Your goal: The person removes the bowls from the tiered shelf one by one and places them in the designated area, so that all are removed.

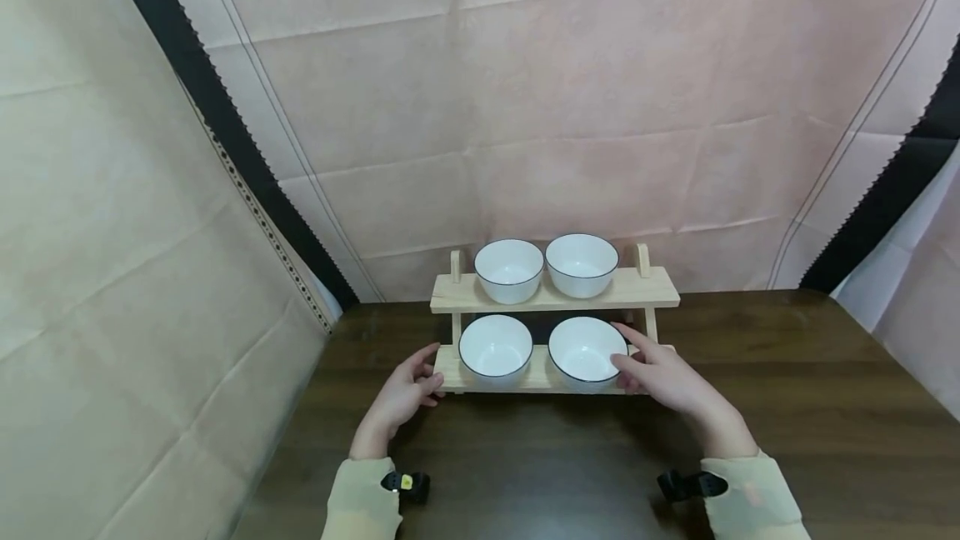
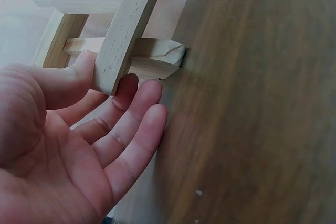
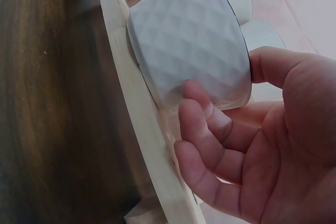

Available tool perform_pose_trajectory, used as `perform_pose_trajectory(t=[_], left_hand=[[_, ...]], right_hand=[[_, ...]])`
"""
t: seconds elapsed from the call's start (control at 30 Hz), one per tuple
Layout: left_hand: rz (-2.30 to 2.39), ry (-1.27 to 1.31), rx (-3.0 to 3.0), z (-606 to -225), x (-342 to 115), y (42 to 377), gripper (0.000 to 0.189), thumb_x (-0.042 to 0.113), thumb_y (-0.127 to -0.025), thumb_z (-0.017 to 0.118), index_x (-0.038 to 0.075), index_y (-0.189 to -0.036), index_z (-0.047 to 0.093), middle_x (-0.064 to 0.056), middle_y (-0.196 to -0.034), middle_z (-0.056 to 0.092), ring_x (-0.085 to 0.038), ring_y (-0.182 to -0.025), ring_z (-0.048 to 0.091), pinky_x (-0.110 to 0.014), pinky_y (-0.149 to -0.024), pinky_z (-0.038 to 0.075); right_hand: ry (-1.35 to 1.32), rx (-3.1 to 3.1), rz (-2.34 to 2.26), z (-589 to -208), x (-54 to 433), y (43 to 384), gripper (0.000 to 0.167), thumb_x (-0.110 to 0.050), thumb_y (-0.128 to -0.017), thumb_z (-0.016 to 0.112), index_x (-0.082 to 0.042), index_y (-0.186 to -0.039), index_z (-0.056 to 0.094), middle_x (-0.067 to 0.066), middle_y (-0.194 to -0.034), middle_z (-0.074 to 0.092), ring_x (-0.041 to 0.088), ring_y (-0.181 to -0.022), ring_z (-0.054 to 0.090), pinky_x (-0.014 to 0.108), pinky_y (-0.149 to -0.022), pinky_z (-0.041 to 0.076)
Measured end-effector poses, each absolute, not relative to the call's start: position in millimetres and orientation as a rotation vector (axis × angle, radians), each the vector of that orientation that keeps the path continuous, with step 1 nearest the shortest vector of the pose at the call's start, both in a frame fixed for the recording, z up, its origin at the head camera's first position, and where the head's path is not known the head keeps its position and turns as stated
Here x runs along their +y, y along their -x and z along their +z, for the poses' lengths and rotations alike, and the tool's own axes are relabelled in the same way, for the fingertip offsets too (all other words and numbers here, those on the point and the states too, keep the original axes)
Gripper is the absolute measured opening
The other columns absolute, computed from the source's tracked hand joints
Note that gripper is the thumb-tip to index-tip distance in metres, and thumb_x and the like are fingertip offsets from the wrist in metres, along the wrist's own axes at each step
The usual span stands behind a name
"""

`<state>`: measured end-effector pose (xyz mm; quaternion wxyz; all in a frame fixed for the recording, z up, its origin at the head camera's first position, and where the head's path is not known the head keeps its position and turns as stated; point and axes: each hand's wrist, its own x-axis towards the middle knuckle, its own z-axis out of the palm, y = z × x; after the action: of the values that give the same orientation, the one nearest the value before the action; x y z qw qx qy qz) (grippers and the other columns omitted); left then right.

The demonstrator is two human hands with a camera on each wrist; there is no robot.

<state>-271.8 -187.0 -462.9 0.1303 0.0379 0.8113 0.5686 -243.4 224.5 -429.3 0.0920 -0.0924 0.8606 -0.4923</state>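
Note:
A two-tier wooden rack (image 1: 452, 296) stands on the table, with two white bowls on each tier. At the left end of the lower board (image 2: 118, 40), my left hand (image 1: 401, 397) holds the wood, thumb on one face and fingers curled under the other. My right hand (image 1: 671, 377) grips the lower right bowl (image 1: 585, 348) at its right side, thumb at the rim. In the right wrist view this bowl (image 3: 194, 40) shows a diamond-patterned outer wall and a dark rim line. Left of it on the lower tier sits another bowl (image 1: 495, 346).
The upper tier carries an upper left bowl (image 1: 509, 263) and an upper right bowl (image 1: 582, 257), side by side. Dark brown wood forms the tabletop (image 1: 517, 465). Pale cloth (image 1: 570, 107) hangs behind the rack, and a cloth side wall (image 1: 135, 273) stands at the left.

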Motion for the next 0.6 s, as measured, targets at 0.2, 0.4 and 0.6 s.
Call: perform_pose_trajectory(t=[0.2, 0.4, 0.6], left_hand=[[1.671, -0.095, 2.364, -455.0, -186.2, 262.7, 0.057, 0.014, -0.095, 0.053, 0.017, -0.146, 0.03, -0.017, -0.11, 0.057, -0.031, -0.092, 0.063, -0.044, -0.079, 0.052], [1.682, -0.106, 2.338, -466.3, -187.9, 270.8, 0.057, 0.014, -0.095, 0.053, 0.019, -0.146, 0.03, -0.017, -0.112, 0.057, -0.032, -0.093, 0.062, -0.045, -0.079, 0.052], [1.69, -0.11, 2.361, -485.0, -190.8, 281.1, 0.057, 0.019, -0.094, 0.055, 0.022, -0.146, 0.03, -0.014, -0.111, 0.057, -0.027, -0.09, 0.063, -0.042, -0.076, 0.053]], right_hand=[[0.289, 2.557, -1.468, -428.2, 220.1, 244.5, 0.06, -0.031, -0.095, 0.053, -0.014, -0.146, 0.026, 0.014, -0.08, 0.065, 0.024, -0.072, 0.062, 0.033, -0.068, 0.054], [0.306, 2.547, -1.469, -427.8, 221.6, 243.0, 0.062, -0.03, -0.096, 0.052, -0.012, -0.148, 0.022, 0.014, -0.08, 0.065, 0.024, -0.073, 0.063, 0.034, -0.068, 0.055], [0.289, 2.561, -1.45, -430.3, 221.8, 242.2, 0.061, -0.032, -0.096, 0.051, -0.014, -0.147, 0.023, 0.013, -0.08, 0.065, 0.023, -0.073, 0.063, 0.033, -0.068, 0.055]])
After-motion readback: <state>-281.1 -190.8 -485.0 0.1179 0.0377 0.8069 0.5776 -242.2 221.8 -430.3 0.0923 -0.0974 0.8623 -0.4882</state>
